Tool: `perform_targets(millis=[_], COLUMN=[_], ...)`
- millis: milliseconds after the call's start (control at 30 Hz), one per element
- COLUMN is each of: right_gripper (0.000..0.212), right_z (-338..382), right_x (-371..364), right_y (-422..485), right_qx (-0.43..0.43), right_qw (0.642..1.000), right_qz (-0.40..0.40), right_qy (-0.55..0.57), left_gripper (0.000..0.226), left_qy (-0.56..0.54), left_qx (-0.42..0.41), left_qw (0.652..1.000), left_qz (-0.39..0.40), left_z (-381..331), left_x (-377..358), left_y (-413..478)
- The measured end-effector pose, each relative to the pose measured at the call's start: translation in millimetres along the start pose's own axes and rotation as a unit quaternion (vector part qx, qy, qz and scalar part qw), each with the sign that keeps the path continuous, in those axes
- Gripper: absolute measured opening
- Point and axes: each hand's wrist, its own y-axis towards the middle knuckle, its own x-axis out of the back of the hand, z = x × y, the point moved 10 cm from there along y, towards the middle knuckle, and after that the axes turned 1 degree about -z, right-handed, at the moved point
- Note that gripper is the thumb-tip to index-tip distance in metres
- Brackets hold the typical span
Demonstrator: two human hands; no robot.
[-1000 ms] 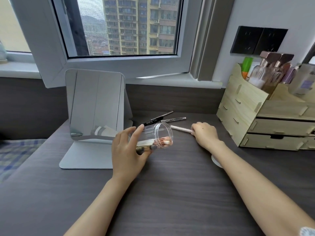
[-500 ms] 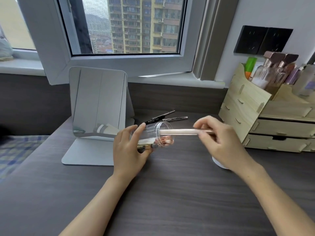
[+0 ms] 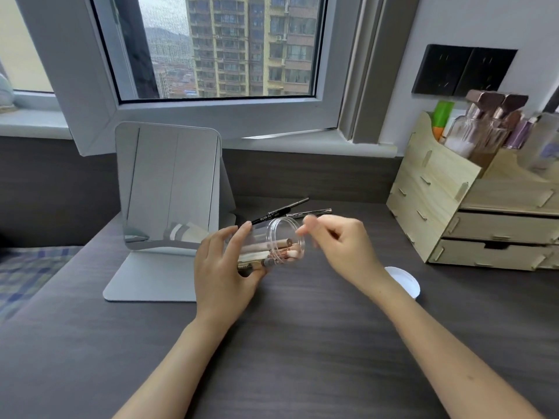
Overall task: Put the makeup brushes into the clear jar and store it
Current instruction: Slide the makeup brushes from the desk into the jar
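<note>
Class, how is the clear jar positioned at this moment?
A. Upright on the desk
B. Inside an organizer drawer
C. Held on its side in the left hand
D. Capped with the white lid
C: the left hand grips the clear jar sideways, its open mouth toward the right hand.

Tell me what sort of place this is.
Most likely a dressing table in a high-rise flat's bedroom. A standing mirror sits on the dark desk, a wooden organiser holds cosmetic bottles, and the window looks out on apartment towers.
</note>
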Motion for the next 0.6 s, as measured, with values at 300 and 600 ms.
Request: perform_targets(millis=[300, 600], right_gripper=[0.034, 0.021], right_z=[-116.7, -146.5], right_x=[-45.5, -64.5], right_y=[77.1, 80.9], right_qx=[-0.051, -0.03], right_qw=[0.937, 0.87], right_qz=[0.095, 0.144], right_qy=[-0.333, -0.471], left_gripper=[0.072, 0.07], left_qy=[-0.011, -0.01], left_qx=[0.01, 0.009], left_qw=[1.0, 1.0], left_qz=[-0.014, -0.021], left_z=[4.3, 2.6], left_x=[1.2, 2.2], left_y=[1.7, 2.3])
